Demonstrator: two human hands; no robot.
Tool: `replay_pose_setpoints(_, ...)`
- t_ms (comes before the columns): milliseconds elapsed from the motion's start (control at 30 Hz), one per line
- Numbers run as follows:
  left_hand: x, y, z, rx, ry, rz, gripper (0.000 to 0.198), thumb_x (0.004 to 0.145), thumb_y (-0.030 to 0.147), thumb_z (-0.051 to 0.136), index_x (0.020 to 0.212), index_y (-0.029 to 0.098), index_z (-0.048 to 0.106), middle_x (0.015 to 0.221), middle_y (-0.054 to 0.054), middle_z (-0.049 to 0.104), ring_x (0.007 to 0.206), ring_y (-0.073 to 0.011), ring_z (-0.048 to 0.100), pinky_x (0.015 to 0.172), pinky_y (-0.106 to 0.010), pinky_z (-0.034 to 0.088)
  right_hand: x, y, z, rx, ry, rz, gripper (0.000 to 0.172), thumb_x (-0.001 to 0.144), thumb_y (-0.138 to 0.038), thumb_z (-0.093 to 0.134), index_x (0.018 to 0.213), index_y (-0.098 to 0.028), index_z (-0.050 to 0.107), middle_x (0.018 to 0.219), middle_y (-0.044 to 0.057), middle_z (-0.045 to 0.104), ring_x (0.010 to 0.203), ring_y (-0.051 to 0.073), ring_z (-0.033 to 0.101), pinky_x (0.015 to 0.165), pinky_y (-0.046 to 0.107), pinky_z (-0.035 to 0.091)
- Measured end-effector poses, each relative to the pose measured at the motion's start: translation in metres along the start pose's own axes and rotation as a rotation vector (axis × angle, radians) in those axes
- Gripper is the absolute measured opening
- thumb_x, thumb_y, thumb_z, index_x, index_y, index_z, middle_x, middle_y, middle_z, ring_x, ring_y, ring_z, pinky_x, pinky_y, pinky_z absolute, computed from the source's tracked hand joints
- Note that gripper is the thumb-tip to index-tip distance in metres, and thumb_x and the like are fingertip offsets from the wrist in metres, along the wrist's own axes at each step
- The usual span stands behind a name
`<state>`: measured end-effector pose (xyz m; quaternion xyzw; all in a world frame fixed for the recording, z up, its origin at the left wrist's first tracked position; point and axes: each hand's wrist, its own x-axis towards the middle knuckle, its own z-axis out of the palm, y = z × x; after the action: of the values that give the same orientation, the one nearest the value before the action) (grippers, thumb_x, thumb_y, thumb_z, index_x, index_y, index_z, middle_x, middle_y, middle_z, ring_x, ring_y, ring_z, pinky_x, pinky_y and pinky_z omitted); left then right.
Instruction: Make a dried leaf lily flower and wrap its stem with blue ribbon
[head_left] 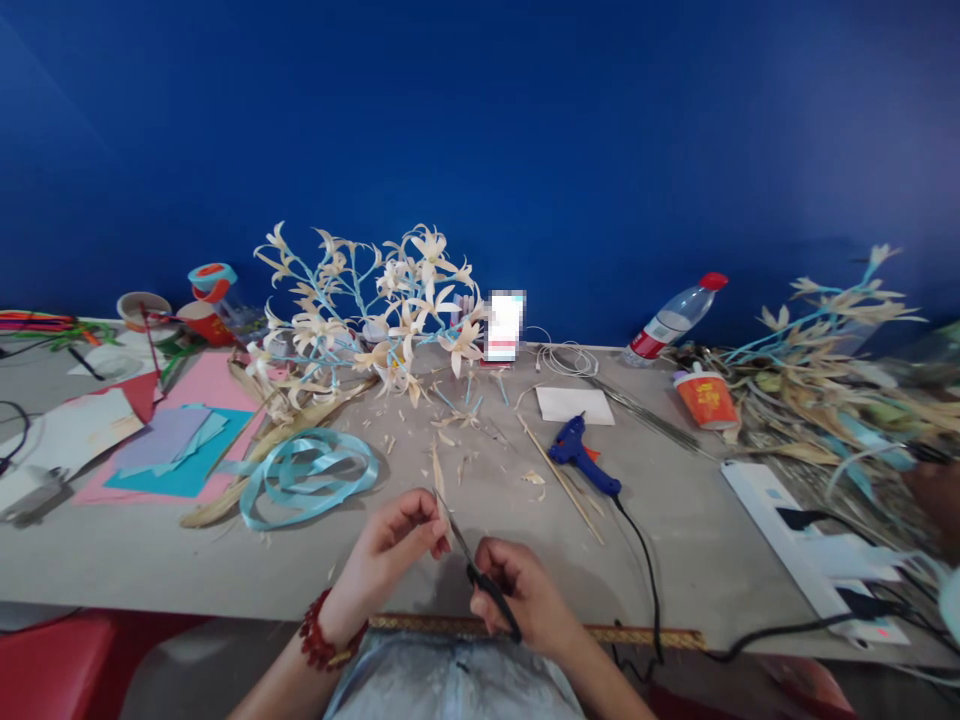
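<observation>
My left hand [394, 550] pinches a thin pale strip of dried leaf [437, 470] that points up and away from me. My right hand [525, 590] is closed round the black handles of small scissors [476, 565], whose blades reach up to the strip beside my left fingertips. A red bead bracelet [319, 635] circles my left wrist. Both hands hover over the near edge of the grey table [675, 540].
A bunch of cream husk flowers on blue stems [367, 300] stands behind. Light blue ribbon [307, 480] coils at left beside coloured paper [176, 445]. A blue glue gun [581, 455], wooden sticks, a bottle [675, 318], an orange cup [705, 398] and a white power strip [802, 545] lie right.
</observation>
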<state>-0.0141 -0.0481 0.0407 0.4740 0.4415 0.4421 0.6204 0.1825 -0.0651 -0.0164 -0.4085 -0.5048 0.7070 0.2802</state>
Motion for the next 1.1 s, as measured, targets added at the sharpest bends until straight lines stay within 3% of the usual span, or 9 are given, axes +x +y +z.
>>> replay_pose_setpoints(567, -0.009, 0.001, -0.021, -0.004, -0.035, -0.017, 0.022, 0.085, 0.033, 0.065, 0.072, 0.017, 0.058, 0.065, -0.001, 0.059, 0.06, -0.0132, 0.051, 0.059, -0.024, 0.04, 0.011, -0.017, -0.006, -0.212, -0.004, -0.031, 0.059, 0.062, -0.067, 0.077, 0.06, -0.023, 0.038, 0.045, -0.01, 0.037, 0.041, 0.007, 0.034, 0.042, 0.021, 0.02)
replay_pose_setpoints(800, -0.008, -0.005, -0.014, -0.08, 0.104, 0.026, 0.018, 0.087, 0.031, 0.065, 0.078, 0.017, 0.06, 0.069, -0.001, 0.062, 0.062, -0.0125, 0.051, 0.061, -0.024, 0.041, 0.008, -0.013, 0.002, -0.145, -0.095, -0.086, 0.064, 0.062, -0.08, 0.067, 0.073, -0.022, 0.043, 0.061, -0.005, 0.049, 0.053, 0.01, 0.04, 0.049, 0.022, 0.029)
replay_pose_setpoints(1100, -0.004, -0.004, -0.005, 0.012, 0.126, 0.087, 0.017, 0.088, 0.031, 0.064, 0.078, 0.018, 0.062, 0.07, -0.001, 0.063, 0.063, -0.0122, 0.054, 0.061, -0.023, 0.043, 0.002, -0.014, 0.006, -0.203, -0.035, -0.153, 0.062, 0.066, -0.08, 0.063, 0.071, -0.022, 0.041, 0.058, -0.007, 0.04, 0.054, 0.01, 0.032, 0.049, 0.023, 0.023)
